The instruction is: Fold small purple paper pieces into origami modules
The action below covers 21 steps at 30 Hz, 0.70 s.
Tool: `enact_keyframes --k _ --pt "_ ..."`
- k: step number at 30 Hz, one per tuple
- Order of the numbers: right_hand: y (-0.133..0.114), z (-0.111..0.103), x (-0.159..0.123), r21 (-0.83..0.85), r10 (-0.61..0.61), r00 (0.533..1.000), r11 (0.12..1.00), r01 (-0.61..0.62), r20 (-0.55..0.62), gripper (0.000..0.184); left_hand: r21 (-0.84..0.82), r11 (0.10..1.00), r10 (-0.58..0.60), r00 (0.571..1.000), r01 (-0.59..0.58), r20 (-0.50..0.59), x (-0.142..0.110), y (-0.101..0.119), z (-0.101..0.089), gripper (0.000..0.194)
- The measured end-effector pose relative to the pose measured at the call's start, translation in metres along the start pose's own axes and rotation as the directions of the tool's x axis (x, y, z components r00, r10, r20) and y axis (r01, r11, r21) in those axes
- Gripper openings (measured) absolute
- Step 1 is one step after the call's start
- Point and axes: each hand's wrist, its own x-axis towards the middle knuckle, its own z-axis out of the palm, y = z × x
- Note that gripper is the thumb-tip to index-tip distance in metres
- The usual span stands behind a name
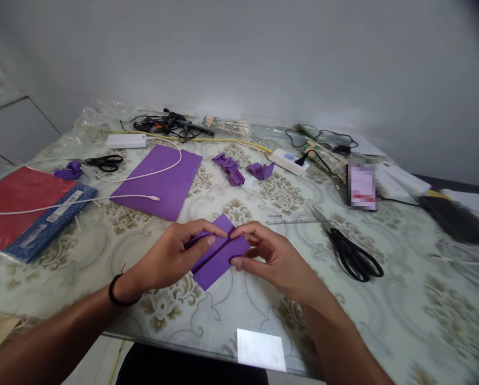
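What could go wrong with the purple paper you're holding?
The left hand and right hand are both on the folded purple paper, so uneven pressure might make its folds crooked. The white cable lies across the purple sheets, so a tug might drag them. The right-hand scissors lie uncovered, so a careless reach might meet their blades.
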Motion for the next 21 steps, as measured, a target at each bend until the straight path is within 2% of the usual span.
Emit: enact_keyframes --k 3,5,11,15,18,21 --pt "-0.002 0.0 0.0 -0.003 0.011 1.0 1.0 -0.011 0.028 0.02 0.011 1.0 0.026 1.0 -0.026 0.014 -0.001 0.001 -0.001 0.028" --pt "-0.003 0.001 0.0 0.0 0.011 1.0 1.0 -0.011 0.014 0.021 0.036 0.999 0.03 1.0 -0.03 0.006 -0.001 0.003 -0.001 0.029" --pt "-0.006 0.009 0.0 -0.104 -0.031 0.993 0.994 0.019 -0.115 0.023 0.085 0.996 0.04 0.999 -0.038 -0.016 -0.002 0.005 0.005 0.018" --pt "-0.008 0.012 0.0 -0.144 -0.061 0.984 0.989 0.036 -0.167 0.021 0.102 0.995 0.024 0.999 -0.021 -0.031 -0.002 0.0 0.008 0.021" --pt "-0.008 0.014 -0.001 -0.158 -0.074 0.976 0.987 0.042 -0.203 0.022 0.094 0.996 0.008 0.999 -0.004 -0.039 -0.001 -0.004 0.01 0.015" --pt "-0.005 0.017 -0.001 -0.16 -0.093 0.966 0.986 0.055 -0.24 0.021 0.046 0.998 -0.04 0.995 0.044 -0.096 -0.002 -0.008 0.012 0.017"
